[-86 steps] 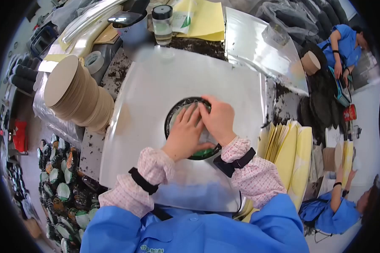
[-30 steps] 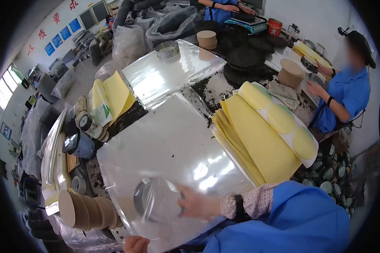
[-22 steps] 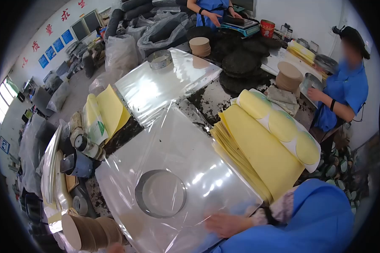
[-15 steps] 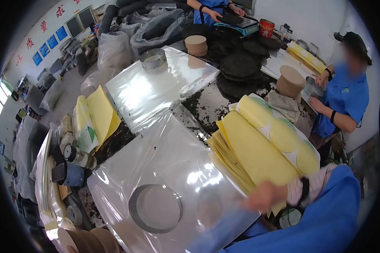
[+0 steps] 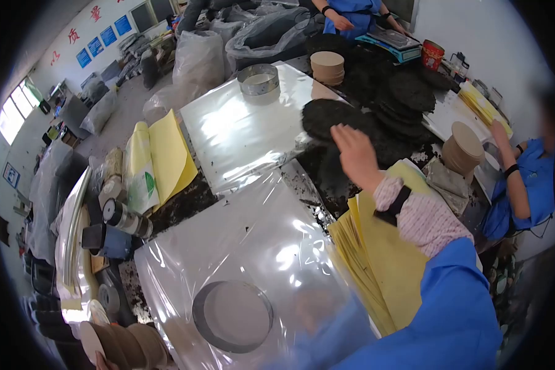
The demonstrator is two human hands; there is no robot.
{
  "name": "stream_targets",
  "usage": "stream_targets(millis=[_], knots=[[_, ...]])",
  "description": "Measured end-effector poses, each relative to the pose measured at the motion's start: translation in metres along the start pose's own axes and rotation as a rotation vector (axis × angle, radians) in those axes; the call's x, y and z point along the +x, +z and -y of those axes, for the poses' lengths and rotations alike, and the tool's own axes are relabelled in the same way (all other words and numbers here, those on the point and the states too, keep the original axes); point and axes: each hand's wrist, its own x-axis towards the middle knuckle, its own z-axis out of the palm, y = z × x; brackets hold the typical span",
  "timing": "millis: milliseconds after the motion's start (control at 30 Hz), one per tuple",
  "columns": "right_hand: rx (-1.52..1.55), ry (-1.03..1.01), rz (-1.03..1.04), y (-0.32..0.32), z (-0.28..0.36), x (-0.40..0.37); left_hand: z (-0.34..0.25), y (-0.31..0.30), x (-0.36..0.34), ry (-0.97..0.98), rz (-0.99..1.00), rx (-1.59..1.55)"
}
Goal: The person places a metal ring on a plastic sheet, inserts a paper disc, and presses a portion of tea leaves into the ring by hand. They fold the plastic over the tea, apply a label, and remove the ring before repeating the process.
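My right hand [image 5: 356, 157] reaches over the work table, fingers stretched out, its fingertips at the near edge of a dark, fibrous round disc [image 5: 327, 118]. That disc lies beside a pile of similar black discs [image 5: 407, 92]. At the bottom left, only a few fingers of my left hand [image 5: 105, 362] show, bent against the lower edge of a stack of round brown cardboard discs [image 5: 129, 343] lying on its side. In front of me a metal ring [image 5: 197, 316] rests on a shiny clear plastic sheet [image 5: 290, 290].
Yellow sheets [image 5: 388, 271] lie under my right forearm. Another metal ring [image 5: 258, 80] stands on a farther plastic sheet [image 5: 228, 148]. A glass jar [image 5: 126, 217] and a blue container [image 5: 108, 240] are at left. Co-workers in blue stand at the back [image 5: 351, 12] and right [image 5: 530, 185].
My right hand has moved forward from the yellow sheets to a black disc, which now lies nearer, away from the pile. My left fingers have appeared by the brown discs. The view has shifted.
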Motion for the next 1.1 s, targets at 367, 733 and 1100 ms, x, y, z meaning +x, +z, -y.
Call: stream_targets(millis=[367, 733, 1100], knots=[[0.302, -0.154, 0.34, 0.047, 0.086, -0.041, -0.172, -0.064, 0.012, 0.555, -0.13, -0.925], [0.681, 0.169, -0.038, -0.101, 0.154, 0.002, -0.207, -0.019, -0.012, 0.346, 0.019, -1.248], [0.879, -0.445, 0.445, -0.176, 0.308, -0.068, -0.226, 0.027, -0.01, 0.163, 0.24, -1.115]])
